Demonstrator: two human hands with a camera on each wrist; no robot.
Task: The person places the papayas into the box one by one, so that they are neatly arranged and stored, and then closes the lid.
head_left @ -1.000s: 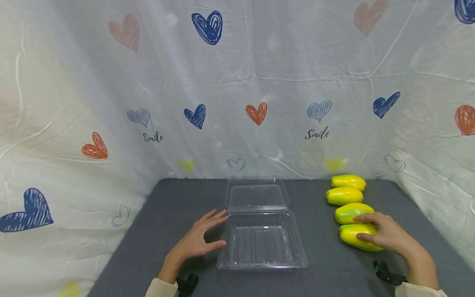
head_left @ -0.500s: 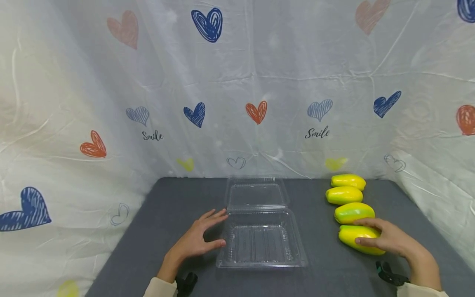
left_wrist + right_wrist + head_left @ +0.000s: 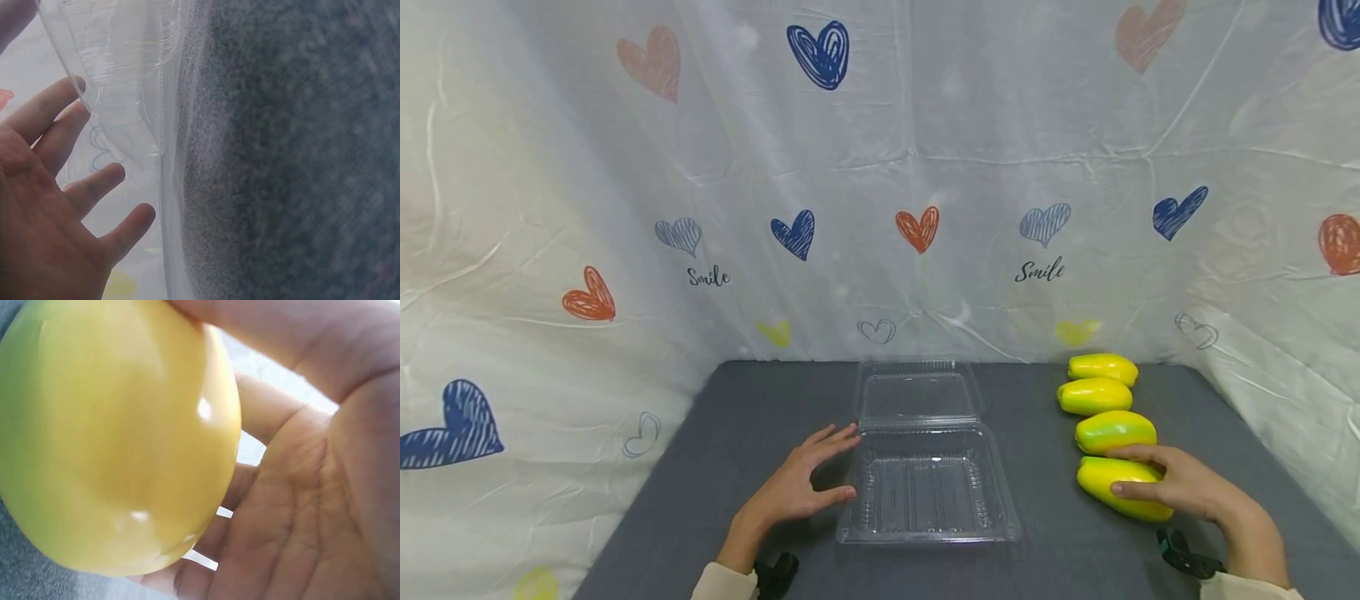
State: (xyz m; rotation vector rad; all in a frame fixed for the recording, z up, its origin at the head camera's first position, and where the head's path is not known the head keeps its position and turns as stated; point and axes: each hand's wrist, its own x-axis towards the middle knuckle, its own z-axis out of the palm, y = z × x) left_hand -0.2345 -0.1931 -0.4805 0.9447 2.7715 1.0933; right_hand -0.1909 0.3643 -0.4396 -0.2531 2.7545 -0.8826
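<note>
A clear plastic clamshell box (image 3: 928,533) lies open mid-table, its lid (image 3: 917,396) folded back. My left hand (image 3: 805,483) lies flat beside the box's left wall, fingers spread and touching it; in the left wrist view the fingers (image 3: 94,187) lie against the clear wall (image 3: 119,81). Three yellow-green fruits (image 3: 1114,431) stand in a row at the right. My right hand (image 3: 1180,487) grips a further fruit, the nearest one (image 3: 1112,479); in the right wrist view the thumb and fingers (image 3: 312,506) wrap the fruit (image 3: 119,437).
The dark grey table top (image 3: 760,400) is walled on three sides by a white sheet with printed hearts (image 3: 917,229). Black wrist mounts (image 3: 1180,554) show at the near edge. Bare felt (image 3: 294,156) lies left of the box.
My right hand has closed round the nearest fruit and nudged it slightly left. The left hand and the box have stayed put.
</note>
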